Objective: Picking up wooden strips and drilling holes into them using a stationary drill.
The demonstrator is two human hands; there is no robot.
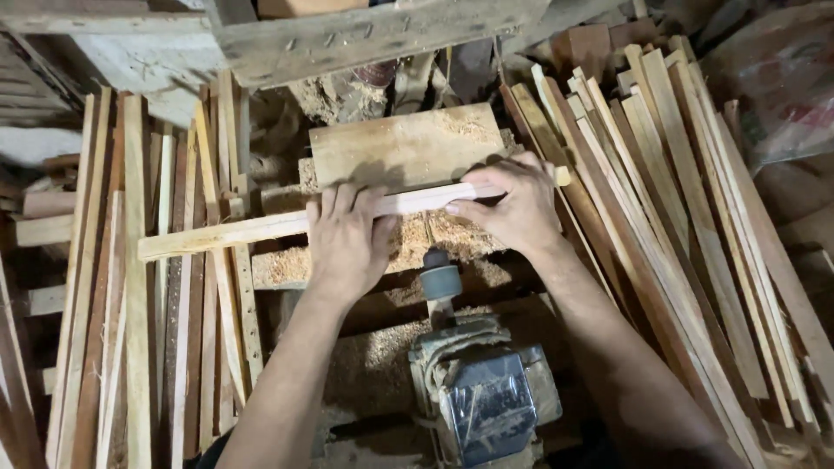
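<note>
A long pale wooden strip (226, 231) lies crosswise over a sawdust-covered machine table (395, 148). My left hand (347, 239) presses flat on the strip near its middle, fingers spread forward. My right hand (512, 204) grips the strip's right end, with the thumb along its near edge. Just below the strip, between my hands, a grey spindle (440, 280) juts from an electric motor (486, 395). Sawdust (417, 247) is heaped under the strip.
A pile of wooden strips (148, 304) lies at the left, running front to back. Another slanted stack of strips (660, 217) fills the right. A heavy wooden beam (365, 35) crosses the top. Sacking (782, 78) sits at the far right.
</note>
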